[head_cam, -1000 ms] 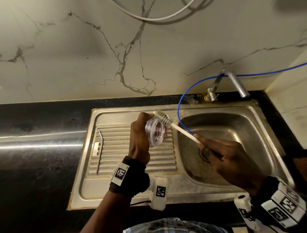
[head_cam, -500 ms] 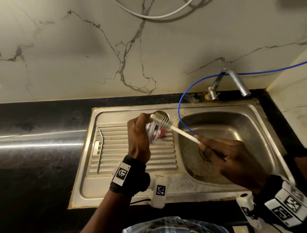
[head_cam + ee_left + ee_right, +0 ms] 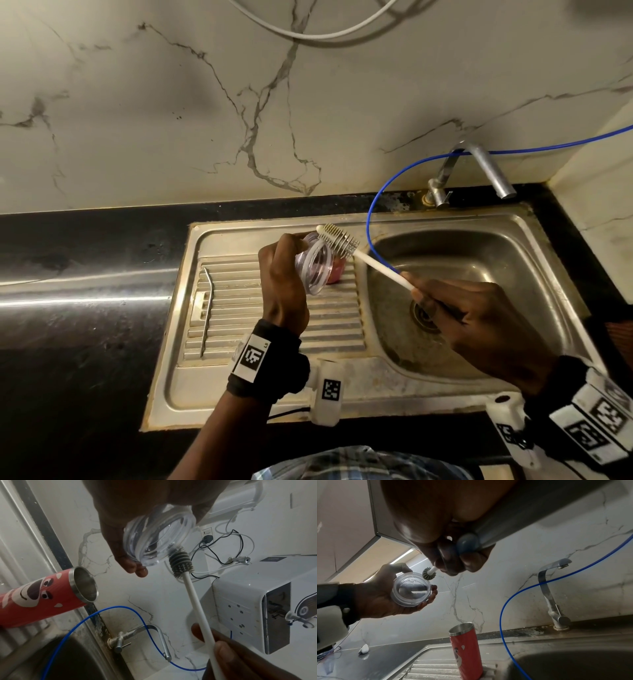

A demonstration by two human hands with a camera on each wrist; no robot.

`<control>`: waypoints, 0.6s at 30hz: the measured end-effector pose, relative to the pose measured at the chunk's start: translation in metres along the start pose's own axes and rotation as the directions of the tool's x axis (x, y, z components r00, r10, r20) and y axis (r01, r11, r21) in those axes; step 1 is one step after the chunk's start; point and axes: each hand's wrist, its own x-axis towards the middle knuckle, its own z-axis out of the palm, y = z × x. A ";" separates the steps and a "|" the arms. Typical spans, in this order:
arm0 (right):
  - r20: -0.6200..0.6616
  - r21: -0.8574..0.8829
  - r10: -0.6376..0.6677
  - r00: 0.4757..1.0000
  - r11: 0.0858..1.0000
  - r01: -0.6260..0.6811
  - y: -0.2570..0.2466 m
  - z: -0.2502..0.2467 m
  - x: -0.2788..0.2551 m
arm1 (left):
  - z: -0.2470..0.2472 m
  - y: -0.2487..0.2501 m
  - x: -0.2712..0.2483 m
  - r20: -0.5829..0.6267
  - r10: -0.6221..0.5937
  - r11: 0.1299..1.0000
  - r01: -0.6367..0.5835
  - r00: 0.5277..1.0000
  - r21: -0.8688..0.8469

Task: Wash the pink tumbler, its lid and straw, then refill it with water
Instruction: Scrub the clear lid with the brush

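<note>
My left hand [image 3: 284, 274] grips the clear round lid [image 3: 314, 267] above the drainboard, its open side turned toward my right hand. The lid [image 3: 158, 539] [image 3: 411, 589] shows its grooved rim in both wrist views. My right hand [image 3: 455, 308] holds the white handle of a bottle brush [image 3: 342, 241], whose grey bristle head [image 3: 181, 563] lies against the lid's rim. The pink tumbler [image 3: 465, 649] stands upright and lidless on the drainboard, mostly hidden behind the lid in the head view [image 3: 335, 270]. A bent metal straw [image 3: 207, 313] lies on the drainboard's left side.
The steel sink [image 3: 496, 222] has its basin at the right, with a tap [image 3: 493, 171] at the back and a thin blue tube [image 3: 371, 205] looping into the basin. Black counter [image 3: 85, 325] lies to the left. A white water purifier [image 3: 257, 608] hangs on the wall.
The brush head has slid back and forth across the lid's rim. My left hand has turned the lid slightly and the tumbler behind it has come partly into sight.
</note>
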 end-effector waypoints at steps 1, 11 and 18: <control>0.000 0.006 -0.003 1.000 1.000 0.003 -0.001 -0.001 -0.001 | 0.000 0.001 0.000 -0.007 -0.018 1.000 0.018 1.000 -0.014; -0.016 0.033 -0.008 1.000 0.999 0.008 -0.002 -0.001 -0.004 | 0.002 0.001 -0.003 0.103 -0.072 0.997 0.075 0.992 -0.028; -0.002 0.028 0.000 1.000 1.000 0.000 0.000 -0.002 -0.006 | 0.003 0.006 -0.005 0.185 -0.262 0.964 0.265 0.947 0.010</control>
